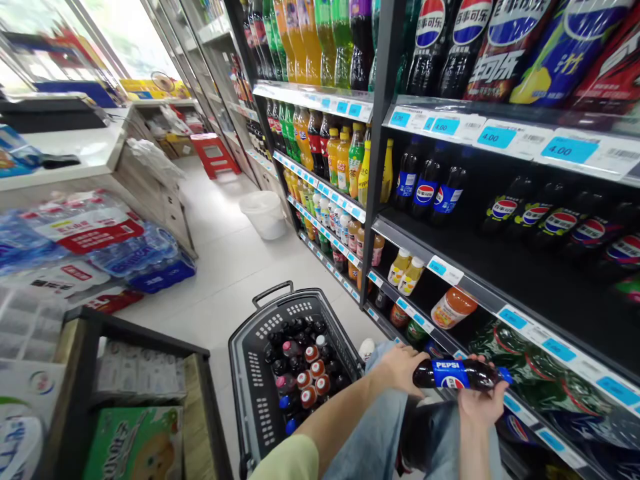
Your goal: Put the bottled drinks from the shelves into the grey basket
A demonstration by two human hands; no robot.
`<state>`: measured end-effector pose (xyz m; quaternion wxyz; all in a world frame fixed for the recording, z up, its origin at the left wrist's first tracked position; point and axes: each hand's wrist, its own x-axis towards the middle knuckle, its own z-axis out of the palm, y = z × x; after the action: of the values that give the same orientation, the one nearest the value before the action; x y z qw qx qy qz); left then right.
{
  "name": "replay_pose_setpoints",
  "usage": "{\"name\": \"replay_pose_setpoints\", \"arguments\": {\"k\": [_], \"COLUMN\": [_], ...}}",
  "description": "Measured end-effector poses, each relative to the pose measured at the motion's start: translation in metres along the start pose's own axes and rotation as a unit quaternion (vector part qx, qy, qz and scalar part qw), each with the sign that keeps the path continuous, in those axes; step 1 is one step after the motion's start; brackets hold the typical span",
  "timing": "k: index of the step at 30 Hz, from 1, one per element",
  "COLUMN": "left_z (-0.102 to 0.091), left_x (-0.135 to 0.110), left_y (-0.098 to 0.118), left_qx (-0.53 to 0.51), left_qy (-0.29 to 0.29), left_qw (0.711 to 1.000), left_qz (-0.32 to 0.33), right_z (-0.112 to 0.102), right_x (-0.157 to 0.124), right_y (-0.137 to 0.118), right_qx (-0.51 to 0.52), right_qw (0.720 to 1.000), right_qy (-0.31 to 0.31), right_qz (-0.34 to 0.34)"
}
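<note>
A dark Pepsi bottle (457, 374) with a blue label lies sideways between my two hands, just above my knees. My left hand (400, 369) grips its bottom end with the fingers curled. My right hand (483, 400) is wrapped under its cap end, next to the low shelf. A grey shopping basket (253, 373) stands on the floor to the left of my legs, filled with several upright bottles. More Pepsi bottles (427, 183) stand on the middle shelf above.
Tall drink shelves (380, 120) run along the right side. A white bucket (264, 213) and a red stool (214, 153) stand further down the aisle. Packs of bottled water (100, 247) and a counter lie to the left. A dark crate rack (150, 373) with boxes sits at bottom left.
</note>
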<state>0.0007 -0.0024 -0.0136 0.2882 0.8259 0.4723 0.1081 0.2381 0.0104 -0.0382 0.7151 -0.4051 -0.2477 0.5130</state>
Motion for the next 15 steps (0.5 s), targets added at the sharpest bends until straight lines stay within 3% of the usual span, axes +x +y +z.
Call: {"name": "replay_pose_setpoints", "arguments": {"k": [7, 11, 15], "left_z": [-0.005, -0.005, -0.002], "left_x": [-0.004, -0.004, -0.001], "left_y": [0.003, 0.004, 0.003], "left_qx": [0.001, 0.003, 0.0], "left_qy": [0.009, 0.0, -0.001], "left_qw": [1.0, 0.999, 1.0], "left_qz": [-0.029, -0.039, -0.024], "right_z": [-0.022, -0.029, -0.032], "right_x": [0.007, 0.008, 0.01], "right_y": [0.008, 0.008, 0.008], "right_qx": [-0.012, -0.062, -0.035], "right_qw": [0.998, 0.996, 0.998], "right_qy": [0.044, 0.031, 0.037], "right_qz": [0.034, 0.063, 0.047]}}
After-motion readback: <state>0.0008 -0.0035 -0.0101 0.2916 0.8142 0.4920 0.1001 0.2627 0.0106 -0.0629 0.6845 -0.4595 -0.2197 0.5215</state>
